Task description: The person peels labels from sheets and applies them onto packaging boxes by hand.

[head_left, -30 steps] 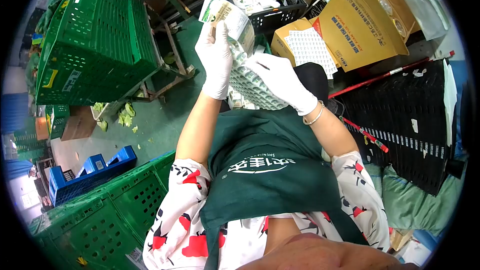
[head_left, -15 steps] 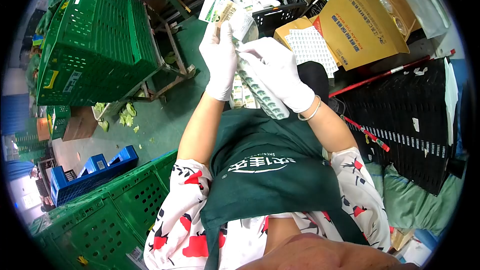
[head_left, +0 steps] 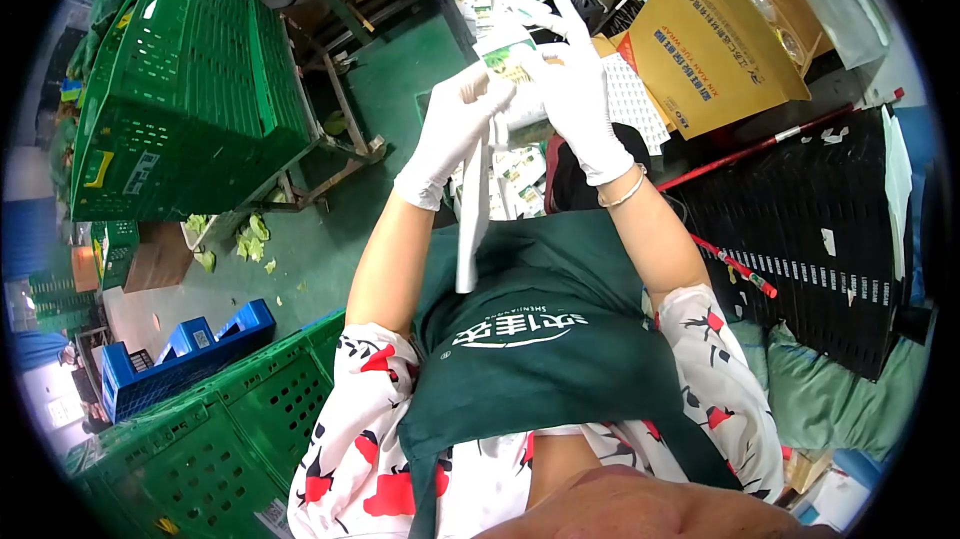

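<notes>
My left hand (head_left: 455,129), in a white glove, is closed round a long white label strip (head_left: 472,229) that hangs down in front of the apron. Just to its right, my gloved right hand (head_left: 578,89) has its thumb and fingers at the right edge of a packet (head_left: 508,54) with a green-and-white printed face. Some of the right fingers stretch upward and are slightly blurred. Which fingers bear the packet is partly hidden. Below the hands, more printed packets (head_left: 520,179) lie close to my lap.
A black crate (head_left: 575,1) beyond my hands holds many similar packets. Right of it stand an open cardboard box (head_left: 715,49) and a sheet of labels (head_left: 635,99). Green crates (head_left: 190,89) are stacked at left, black ones (head_left: 800,239) at right. A red pole (head_left: 770,154) slants across the right.
The label strip has passed from my right hand to my left and now hangs down. The packet has moved right and lower, to my right hand. The right fingers have spread upward.
</notes>
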Demonstrator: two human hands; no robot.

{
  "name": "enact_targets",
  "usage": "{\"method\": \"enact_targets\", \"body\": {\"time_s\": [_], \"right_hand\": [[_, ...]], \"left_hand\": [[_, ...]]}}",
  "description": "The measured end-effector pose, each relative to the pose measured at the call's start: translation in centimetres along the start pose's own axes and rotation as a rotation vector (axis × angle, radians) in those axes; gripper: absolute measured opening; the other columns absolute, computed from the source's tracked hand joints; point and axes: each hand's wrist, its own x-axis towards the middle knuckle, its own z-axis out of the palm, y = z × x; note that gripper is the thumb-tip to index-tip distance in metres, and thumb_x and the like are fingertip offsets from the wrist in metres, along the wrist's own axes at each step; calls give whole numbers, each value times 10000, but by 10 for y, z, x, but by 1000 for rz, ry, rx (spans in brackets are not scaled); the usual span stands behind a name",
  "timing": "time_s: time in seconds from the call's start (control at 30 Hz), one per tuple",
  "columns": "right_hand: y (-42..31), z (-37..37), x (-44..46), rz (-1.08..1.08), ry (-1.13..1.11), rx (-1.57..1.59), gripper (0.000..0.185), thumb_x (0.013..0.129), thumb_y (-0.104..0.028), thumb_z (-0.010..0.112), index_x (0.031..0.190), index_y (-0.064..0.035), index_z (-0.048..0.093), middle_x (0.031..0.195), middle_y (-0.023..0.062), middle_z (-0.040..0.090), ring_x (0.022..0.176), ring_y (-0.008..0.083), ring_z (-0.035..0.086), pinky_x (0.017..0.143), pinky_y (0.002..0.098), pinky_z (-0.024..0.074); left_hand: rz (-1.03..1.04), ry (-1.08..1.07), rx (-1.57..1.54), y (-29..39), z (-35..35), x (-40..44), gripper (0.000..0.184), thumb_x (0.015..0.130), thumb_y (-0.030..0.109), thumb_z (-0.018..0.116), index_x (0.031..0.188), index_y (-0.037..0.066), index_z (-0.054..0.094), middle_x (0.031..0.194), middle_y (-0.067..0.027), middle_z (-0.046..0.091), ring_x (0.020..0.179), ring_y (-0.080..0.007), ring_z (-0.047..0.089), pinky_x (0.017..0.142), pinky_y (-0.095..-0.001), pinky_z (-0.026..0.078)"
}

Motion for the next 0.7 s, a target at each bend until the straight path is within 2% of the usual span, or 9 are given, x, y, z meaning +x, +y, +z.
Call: {"method": "enact_targets", "body": {"time_s": [0.1, 0.13, 0.2, 0.27, 0.33, 0.37, 0.4, 0.57, 0.7], "right_hand": [[-9, -1, -11, 18, -78, 148, 638, 901, -2, 636, 1475, 7, 356, 1202, 101, 630, 875, 100, 627, 785, 238, 544], [-3, 1, -17, 68, -123, 316, 615, 912, 7, 612, 1478, -12, 371, 1231, 96, 632, 893, 94, 628, 797, 233, 540], [-14, -3, -31, 119, -242, 248, 540, 938, -23, 587, 1450, -22, 417, 1271, 89, 623, 890, 99, 635, 802, 234, 536], [-7, -12, -31, 25, -216, -4, 477, 967, -41, 543, 1429, 1, 432, 1236, 82, 620, 858, 79, 598, 785, 223, 513], [-3, -15, -25, 89, -143, 23, 370, 1008, -104, 496, 1358, 18, 492, 1146, 65, 652, 812, 73, 581, 757, 219, 504], [-4, -18, -21, 104, -109, 1, 348, 1014, -112, 489, 1336, 19, 507, 1103, 53, 665, 803, 69, 577, 754, 218, 503], [-9, -18, -16, 119, -77, -19, 329, 1019, -121, 481, 1314, 20, 522, 1059, 41, 679, 795, 66, 574, 751, 217, 501], [-8, -4, -6, 22, -122, -207, 524, 877, -218, 719, 1335, -80, 504, 903, 45, 657, 756, 121, 612, 690, 260, 525], [8, 4, -6, -200, 115, -666, 648, 782, -188, 816, 1337, -54, 510, 947, 32, 598, 781, 146, 607, 759, 257, 512]], "left_hand": [[-175, 55, -152, -13, -22, 7, 330, 956, 207, 622, 1214, 3, 644, 974, -24, 678, 810, -45, 580, 671, -191, 437], [-173, 22, -292, -18, -29, 9, 336, 947, 226, 634, 1202, 9, 651, 973, -24, 682, 798, -46, 583, 654, -186, 429], [-102, 71, -435, -18, -29, 10, 337, 931, 242, 657, 1182, 16, 661, 968, -24, 688, 780, -48, 586, 639, -183, 421], [-70, 66, -302, -31, -36, 15, 300, 915, 190, 676, 1151, 5, 672, 958, -23, 692, 787, -47, 589, 661, -192, 434], [-7, 89, -176, -23, -28, 12, 284, 903, 157, 686, 1138, -3, 677, 968, -26, 695, 809, -53, 598, 691, -204, 453], [-108, 67, 44, -14, -32, 9, 288, 890, 124, 693, 1143, -14, 677, 1016, -42, 702, 862, -71, 615, 757, -230, 482], [-105, 57, 13, -10, -26, 5, 295, 894, 125, 688, 1150, -20, 671, 1045, -53, 705, 885, -80, 620, 809, -250, 497], [3, -21, -14, -24, -18, 1, 328, 895, 118, 680, 1187, -26, 647, 1059, -49, 702, 928, -85, 621, 859, -260, 500], [-31, -47, -51, -27, -20, -3, 338, 892, 116, 684, 1203, -11, 643, 1069, -54, 697, 940, -85, 620, 860, -257, 500]]}}
